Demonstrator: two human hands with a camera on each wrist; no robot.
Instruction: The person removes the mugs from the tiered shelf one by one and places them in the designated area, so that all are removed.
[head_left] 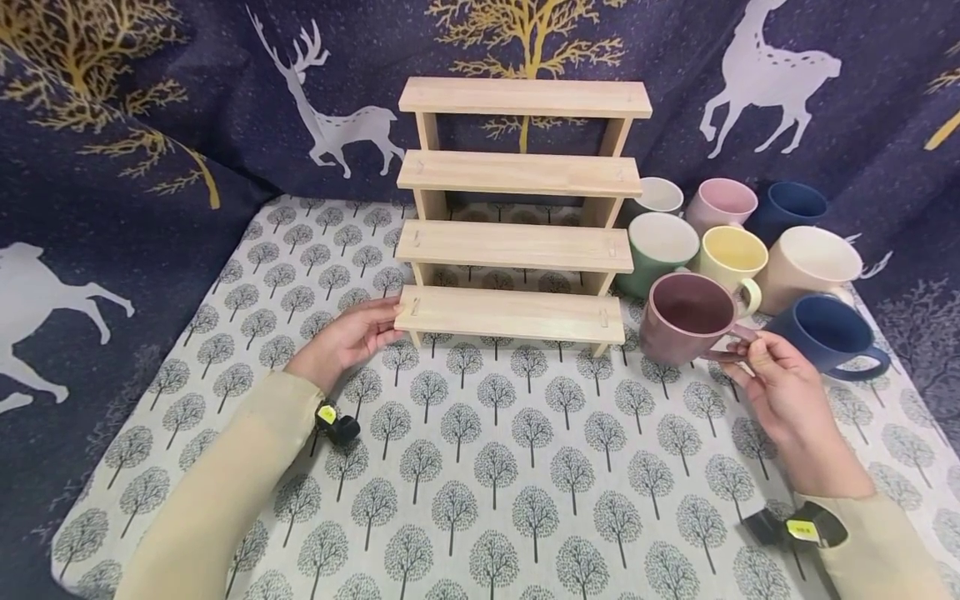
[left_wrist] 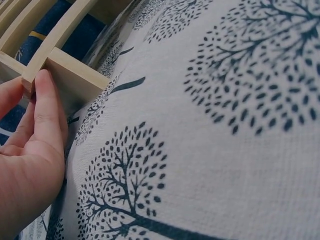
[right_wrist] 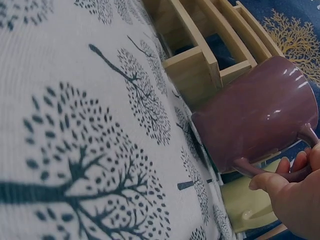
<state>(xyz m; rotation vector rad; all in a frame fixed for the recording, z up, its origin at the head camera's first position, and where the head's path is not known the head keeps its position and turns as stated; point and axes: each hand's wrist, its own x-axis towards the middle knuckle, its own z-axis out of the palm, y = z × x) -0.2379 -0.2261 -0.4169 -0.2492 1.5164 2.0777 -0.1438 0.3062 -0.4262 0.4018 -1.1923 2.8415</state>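
Observation:
A four-step wooden display shelf (head_left: 510, 313) stands at the back of the table. My left hand (head_left: 352, 337) pinches the left end of its lowest board, thumb above and fingers below, as the left wrist view shows up close (left_wrist: 37, 135). My right hand (head_left: 787, 387) grips the handle of a mauve mug (head_left: 678, 325), held upright at the right of the lowest board. In the right wrist view the mug (right_wrist: 260, 110) shows its glossy side, with my thumb and fingers round the handle.
Behind the held mug stand several mugs: a green one (head_left: 637, 262), a yellow one (head_left: 731, 254), a pink one (head_left: 720, 204), a beige one (head_left: 802, 267) and a dark blue one (head_left: 821, 337). A dark deer-print cloth (head_left: 225, 100) hangs behind the tree-print tablecloth (head_left: 480, 517).

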